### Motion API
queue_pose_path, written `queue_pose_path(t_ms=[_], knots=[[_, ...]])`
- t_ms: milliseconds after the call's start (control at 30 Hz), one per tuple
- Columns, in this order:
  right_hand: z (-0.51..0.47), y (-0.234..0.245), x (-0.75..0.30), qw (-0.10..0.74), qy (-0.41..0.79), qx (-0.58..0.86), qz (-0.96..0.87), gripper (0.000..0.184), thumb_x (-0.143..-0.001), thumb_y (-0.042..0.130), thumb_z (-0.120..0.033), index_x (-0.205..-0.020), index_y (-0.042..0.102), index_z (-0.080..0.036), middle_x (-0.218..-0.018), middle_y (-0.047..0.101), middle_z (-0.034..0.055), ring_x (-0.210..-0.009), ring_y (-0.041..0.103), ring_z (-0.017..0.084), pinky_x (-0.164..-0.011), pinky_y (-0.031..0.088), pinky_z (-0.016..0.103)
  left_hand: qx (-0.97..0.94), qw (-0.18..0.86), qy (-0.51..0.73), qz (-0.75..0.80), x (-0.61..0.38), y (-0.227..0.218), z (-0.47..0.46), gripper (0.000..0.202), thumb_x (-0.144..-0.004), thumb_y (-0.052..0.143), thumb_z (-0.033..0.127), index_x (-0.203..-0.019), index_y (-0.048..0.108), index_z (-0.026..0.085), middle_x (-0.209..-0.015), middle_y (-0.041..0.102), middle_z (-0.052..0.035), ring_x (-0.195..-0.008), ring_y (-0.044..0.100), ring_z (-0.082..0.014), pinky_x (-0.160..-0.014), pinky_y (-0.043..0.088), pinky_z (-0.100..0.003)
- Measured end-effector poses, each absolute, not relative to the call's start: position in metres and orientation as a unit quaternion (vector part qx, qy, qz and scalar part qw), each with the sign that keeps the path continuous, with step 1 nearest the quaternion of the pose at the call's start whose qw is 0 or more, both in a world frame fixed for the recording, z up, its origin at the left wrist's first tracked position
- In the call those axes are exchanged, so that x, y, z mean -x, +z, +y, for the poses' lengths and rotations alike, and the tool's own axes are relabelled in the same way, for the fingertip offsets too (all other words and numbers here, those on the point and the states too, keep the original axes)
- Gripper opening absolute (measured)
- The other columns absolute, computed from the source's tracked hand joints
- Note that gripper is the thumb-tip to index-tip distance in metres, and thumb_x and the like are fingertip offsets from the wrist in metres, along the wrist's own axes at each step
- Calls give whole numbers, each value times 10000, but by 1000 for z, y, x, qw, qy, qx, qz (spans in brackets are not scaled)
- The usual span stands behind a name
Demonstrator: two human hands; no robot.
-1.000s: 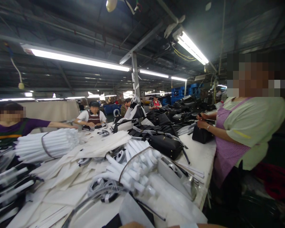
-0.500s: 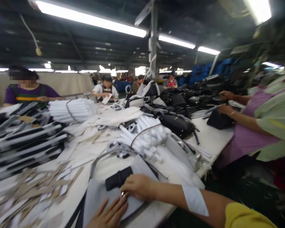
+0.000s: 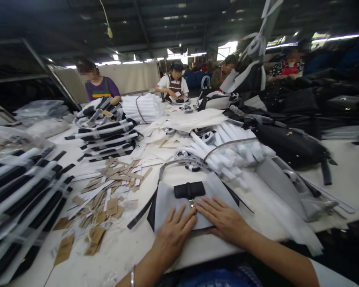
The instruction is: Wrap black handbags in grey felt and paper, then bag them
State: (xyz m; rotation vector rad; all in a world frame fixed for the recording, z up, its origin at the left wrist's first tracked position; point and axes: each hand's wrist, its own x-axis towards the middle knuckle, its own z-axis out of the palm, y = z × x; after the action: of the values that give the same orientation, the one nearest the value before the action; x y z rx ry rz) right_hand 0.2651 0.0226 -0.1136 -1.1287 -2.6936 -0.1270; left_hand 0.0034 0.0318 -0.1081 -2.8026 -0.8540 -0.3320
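A grey handbag (image 3: 170, 197) with a black flap tab (image 3: 189, 189) and a small metal clasp (image 3: 192, 203) lies flat on the white table near me. My left hand (image 3: 172, 234) rests flat on the bag's lower edge, fingers spread and pointing at the clasp. Beside it, my right hand (image 3: 224, 218) also lies flat on the bag, fingers stretched toward the clasp. Neither hand holds anything.
Brown card tags (image 3: 107, 191) lie scattered to the left. Black-and-white strap bundles (image 3: 20, 199) are stacked at far left. White wrapped rolls (image 3: 227, 151) and black handbags (image 3: 290, 143) lie at right. Several people work at the table's far end.
The view has dropped and swung left onto the bag. Both my hands have come into view and now lie flat on the bag, centred in front of me.
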Motion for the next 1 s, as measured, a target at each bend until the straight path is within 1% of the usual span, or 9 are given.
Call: queue_pose_path(t_ms=[167, 267, 333, 467, 633, 733, 833, 933, 1000], knots=[[18, -115, -262, 118, -45, 361, -924, 650, -888, 615, -226, -1492, 397, -127, -1511, 467, 101, -1373, 446, 301, -1117, 380, 460, 939, 156, -116, -285, 2, -113, 21, 410, -1028, 336, 205, -1384, 530, 261, -1556, 403, 69, -1343, 448, -241, -1080, 367, -417], [6, -110, -258, 120, -33, 351, -928, 662, -881, 545, -118, -1516, 363, -161, -1512, 468, 69, -1377, 448, 271, -1130, 377, 437, 934, 182, -123, -282, 9, -114, 7, 429, -1021, 332, 209, -1407, 514, 258, -1583, 357, 60, -1359, 419, -241, -1103, 317, -404], [1, -107, -255, 119, -8, 348, -930, 717, -886, 565, -160, -1548, 290, -173, -1533, 436, 72, -1404, 414, 265, -1150, 362, 431, 930, 193, -127, -288, 12, -115, 2, 464, -1010, 336, 198, -1452, 463, 260, -1603, 317, 46, -1382, 389, -252, -1122, 278, -408], [8, -107, -254, 127, 43, 361, -923, 886, -871, 660, -414, -1577, 181, -173, -1575, 351, 105, -1461, 306, 300, -1192, 304, 471, 922, 195, -131, -308, 9, -115, 6, 539, -998, 398, 249, -1525, 323, 332, -1616, 289, 35, -1415, 350, -277, -1146, 247, -432], [14, -108, -254, 129, 80, 371, -916, 897, -864, 670, -444, -1578, 186, -197, -1582, 340, 100, -1467, 295, 299, -1205, 278, 475, 913, 211, -153, -312, 3, -119, 16, 509, -1009, 417, 339, -1512, 344, 358, -1616, 289, 38, -1414, 353, -271, -1147, 266, -417], [17, -91, -253, 144, 116, 370, -911, 742, -896, 600, -537, -1523, 367, -216, -1503, 479, 94, -1400, 417, 293, -1165, 346, 463, 903, 232, -185, -311, 3, -131, 18, 473, -1018, 396, 360, -1491, 389, 369, -1601, 323, 37, -1402, 369, -274, -1154, 254, -429], [42, -56, -256, 190, 134, 407, -883, 403, -974, 490, -478, -1259, 649, -240, -1237, 699, 69, -1153, 632, 231, -1018, 481, 361, 894, 252, -209, -306, 3, -144, 20, 451, -1018, 399, 365, -1467, 424, 392, -1590, 344, 48, -1398, 374, -279, -1174, 217, -448], [96, -11, -262, 218, 22, 520, -826, 330, -1005, 440, -382, -1140, 687, -211, -1141, 717, 95, -1078, 643, 224, -972, 474, 342, 891, 254, -211, -310, 3, -147, 21, 453, -1014, 417, 358, -1465, 423, 402, -1592, 338, 57, -1401, 368, -277, -1185, 192, -455], [141, 14, -267, 112, -63, 625, -770, 343, -1002, 453, -394, -1223, 635, -204, -1205, 679, 118, -1149, 594, 248, -996, 437, 361, 893, 247, -206, -317, 4, -142, 19, 462, -1012, 429, 344, -1471, 410, 402, -1598, 326, 61, -1398, 372, -273, -1177, 215, -450]])
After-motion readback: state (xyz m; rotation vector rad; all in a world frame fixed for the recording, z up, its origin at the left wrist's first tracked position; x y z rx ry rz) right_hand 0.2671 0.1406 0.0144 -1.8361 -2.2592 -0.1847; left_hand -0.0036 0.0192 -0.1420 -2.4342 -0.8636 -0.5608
